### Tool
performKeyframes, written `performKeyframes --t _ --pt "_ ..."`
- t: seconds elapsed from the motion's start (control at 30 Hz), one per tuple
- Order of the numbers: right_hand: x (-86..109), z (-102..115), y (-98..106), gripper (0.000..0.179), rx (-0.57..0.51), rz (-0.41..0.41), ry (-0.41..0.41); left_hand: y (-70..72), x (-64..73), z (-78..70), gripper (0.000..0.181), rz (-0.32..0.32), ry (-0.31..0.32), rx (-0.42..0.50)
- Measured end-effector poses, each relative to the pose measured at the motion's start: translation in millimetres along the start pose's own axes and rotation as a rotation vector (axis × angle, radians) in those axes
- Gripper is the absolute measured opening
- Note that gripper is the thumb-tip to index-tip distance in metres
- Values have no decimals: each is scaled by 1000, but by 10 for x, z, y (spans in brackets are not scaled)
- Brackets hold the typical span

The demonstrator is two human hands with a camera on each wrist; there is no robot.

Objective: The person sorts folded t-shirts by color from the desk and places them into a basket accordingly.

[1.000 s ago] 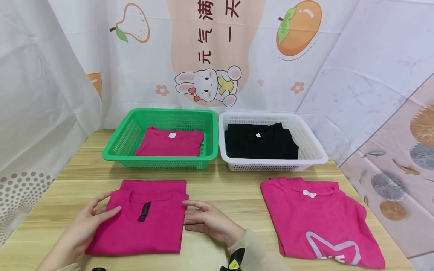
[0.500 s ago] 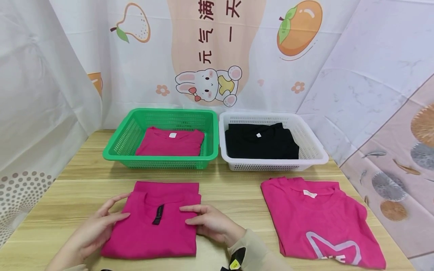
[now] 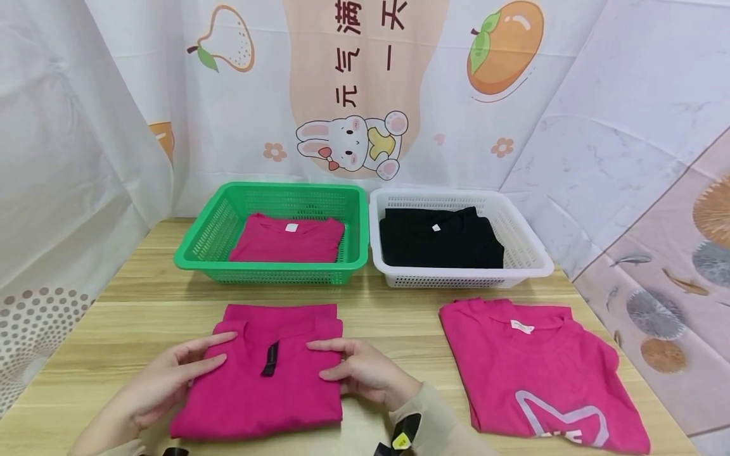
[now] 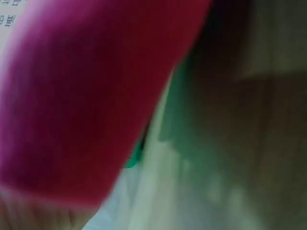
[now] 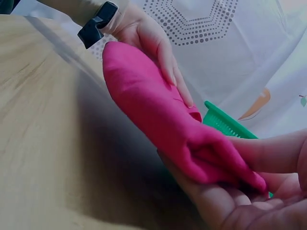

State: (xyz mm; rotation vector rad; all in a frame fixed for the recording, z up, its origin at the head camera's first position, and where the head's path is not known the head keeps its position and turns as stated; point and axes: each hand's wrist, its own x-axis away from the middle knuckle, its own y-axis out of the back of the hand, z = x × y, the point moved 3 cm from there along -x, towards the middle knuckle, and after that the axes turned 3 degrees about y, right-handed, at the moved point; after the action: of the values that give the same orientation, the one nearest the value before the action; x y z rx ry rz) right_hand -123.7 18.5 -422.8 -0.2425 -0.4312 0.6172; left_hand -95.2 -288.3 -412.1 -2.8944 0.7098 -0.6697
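A folded magenta T-shirt point(image 3: 268, 402) with a black neck label is held between my two hands at the front of the table in the head view. My left hand point(image 3: 160, 386) grips its left side, two digits showing on top. On the opposite side my right hand point(image 3: 373, 373) pinches the edge; in the right wrist view the thumb is above the cloth and the fingers point(image 5: 218, 203) are beneath it. That view also shows a dark shadow and a gap under the folded T-shirt point(image 5: 148, 103). Blurred magenta cloth point(image 4: 81, 105) fills much of the left wrist view.
Behind stands a green basket point(image 3: 270, 266) holding a folded magenta shirt point(image 3: 285, 240). Beside it, a white basket point(image 3: 467, 273) contains folded black clothing point(image 3: 439, 244). Another magenta T-shirt point(image 3: 530, 367), with a star print, lies at the right. A printed curtain point(image 3: 239, 145) hangs behind the table.
The folded T-shirt has shifted to the right with my left hand following. My right hand's fingers have moved from beside its edge to a grip on it, and its front edge has risen slightly.
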Motion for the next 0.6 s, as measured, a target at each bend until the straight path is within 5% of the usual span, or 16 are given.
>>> performKeyframes --t 0.1,0.33,0.6 --pt "33 57 7 54 10 21 12 -20 46 -66 48 -32 1 -57" --pt "94 199 13 54 42 75 43 -80 143 -228 56 2 -21 -134" --pt "139 401 8 54 105 89 91 -85 220 -432 52 -73 -48 -240"
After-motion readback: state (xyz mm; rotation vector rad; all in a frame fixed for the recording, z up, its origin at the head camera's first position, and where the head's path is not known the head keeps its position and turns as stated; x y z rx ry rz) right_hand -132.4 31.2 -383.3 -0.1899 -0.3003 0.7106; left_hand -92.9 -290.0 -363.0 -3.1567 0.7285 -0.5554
